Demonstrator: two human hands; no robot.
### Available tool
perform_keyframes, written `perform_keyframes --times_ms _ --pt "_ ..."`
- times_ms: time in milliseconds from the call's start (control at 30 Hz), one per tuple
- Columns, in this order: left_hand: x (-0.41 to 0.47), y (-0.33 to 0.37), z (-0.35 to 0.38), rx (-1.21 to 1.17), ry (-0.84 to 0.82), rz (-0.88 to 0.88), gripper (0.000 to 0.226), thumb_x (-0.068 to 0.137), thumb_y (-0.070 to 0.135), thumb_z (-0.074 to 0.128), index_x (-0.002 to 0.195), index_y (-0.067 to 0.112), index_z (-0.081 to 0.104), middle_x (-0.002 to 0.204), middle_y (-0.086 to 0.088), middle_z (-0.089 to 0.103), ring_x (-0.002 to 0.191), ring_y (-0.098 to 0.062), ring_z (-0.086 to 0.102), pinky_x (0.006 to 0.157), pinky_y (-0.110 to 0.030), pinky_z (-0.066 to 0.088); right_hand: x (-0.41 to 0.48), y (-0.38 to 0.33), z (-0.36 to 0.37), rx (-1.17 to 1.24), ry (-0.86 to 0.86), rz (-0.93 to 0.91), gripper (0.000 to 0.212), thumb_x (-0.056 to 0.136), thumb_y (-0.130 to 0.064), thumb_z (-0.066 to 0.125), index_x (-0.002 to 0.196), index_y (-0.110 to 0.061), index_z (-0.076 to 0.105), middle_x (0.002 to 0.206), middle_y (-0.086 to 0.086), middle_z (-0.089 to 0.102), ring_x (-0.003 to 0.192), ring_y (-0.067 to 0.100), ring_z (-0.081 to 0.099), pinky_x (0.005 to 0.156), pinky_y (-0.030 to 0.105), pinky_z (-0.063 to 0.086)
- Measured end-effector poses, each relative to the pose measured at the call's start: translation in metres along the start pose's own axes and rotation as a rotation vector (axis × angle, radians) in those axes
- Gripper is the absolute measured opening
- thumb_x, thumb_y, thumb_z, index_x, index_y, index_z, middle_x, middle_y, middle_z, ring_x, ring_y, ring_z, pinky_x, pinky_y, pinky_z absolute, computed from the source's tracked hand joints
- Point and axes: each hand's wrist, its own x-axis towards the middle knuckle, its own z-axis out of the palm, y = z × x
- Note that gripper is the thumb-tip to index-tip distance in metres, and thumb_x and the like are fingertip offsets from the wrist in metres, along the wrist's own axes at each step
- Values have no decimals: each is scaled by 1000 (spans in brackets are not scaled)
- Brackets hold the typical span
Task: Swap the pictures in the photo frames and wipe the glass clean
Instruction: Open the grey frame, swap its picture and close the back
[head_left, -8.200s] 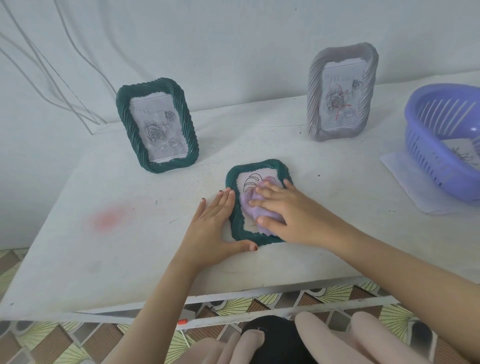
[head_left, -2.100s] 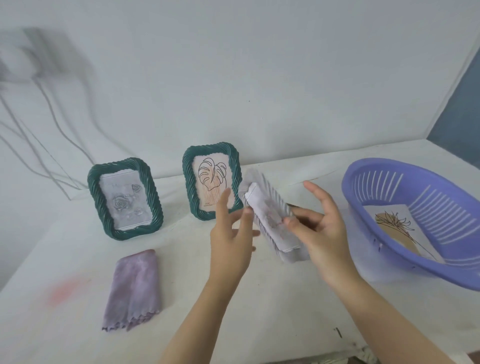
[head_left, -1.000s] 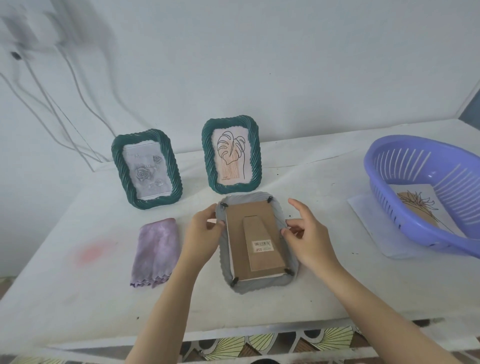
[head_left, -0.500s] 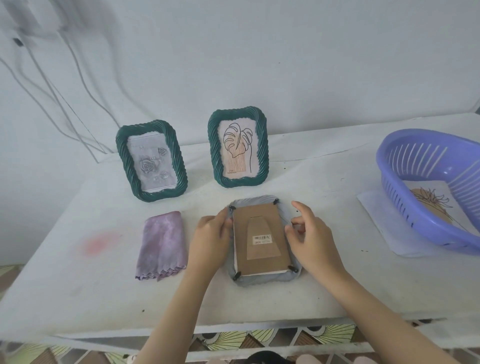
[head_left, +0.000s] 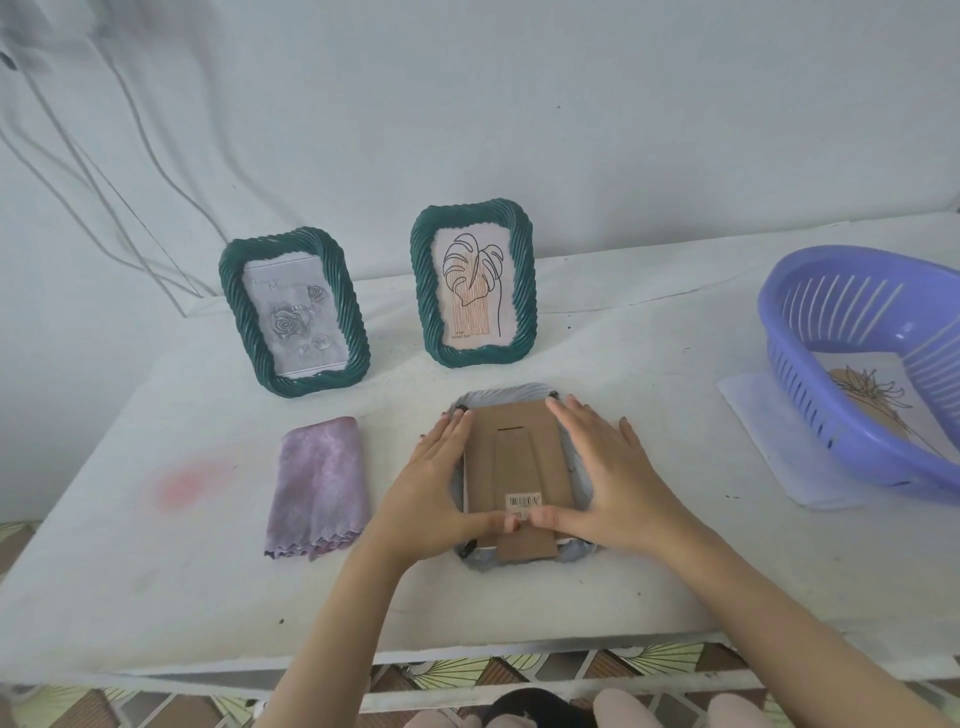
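A grey frame (head_left: 506, 402) lies face down on the white table (head_left: 649, 561), its brown cardboard back (head_left: 511, 441) and stand facing up. My left hand (head_left: 434, 486) lies flat along its left side and my right hand (head_left: 605, 475) along its right side. Both thumbs press on the lower part of the stand. Behind it stand two green frames: one (head_left: 293, 319) with a grey rose picture, one (head_left: 472, 283) with a leaf drawing. A folded purple cloth (head_left: 319, 486) lies left of the grey frame.
A purple plastic basket (head_left: 862, 364) sits at the right on a white sheet (head_left: 769, 441), with a plant picture (head_left: 872, 402) inside. White cables (head_left: 93, 171) hang on the wall at the left. A pink stain (head_left: 189, 480) marks the table's left side.
Both hands have flattened over the sides of the face-down grey frame, and the thumbs have come together on the stand. The view has shifted slightly.
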Motion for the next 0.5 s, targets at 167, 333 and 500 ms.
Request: perform_keyframes --times_ms 167,333,500 --pt "3 -1 -3 73 -10 -25 134 41 84 55 149 23 5 153 13 -8 136 4 -16 113 -23 -6 6 2 -4 -81 34 -18 112 57 -89 38 147 -32 1 156 -5 10 143 14 9 117 41 8" --pt "7 -2 -7 177 -25 -27 141 36 92 47 149 22 2 155 7 -11 136 0 -19 113 -27 -13 15 5 -10 -140 63 -11 117 53 -92 35 144 -20 24 147 -4 27 134 15 24 109 27 15" --pt "9 -1 -7 213 -38 -36 141 34 93 45 148 23 1 156 6 -11 140 -7 -19 112 -30 -17 17 8 -8 -150 49 -2 116 52 -94 26 143 -22 28 143 -6 27 132 13 23 108 26 11"
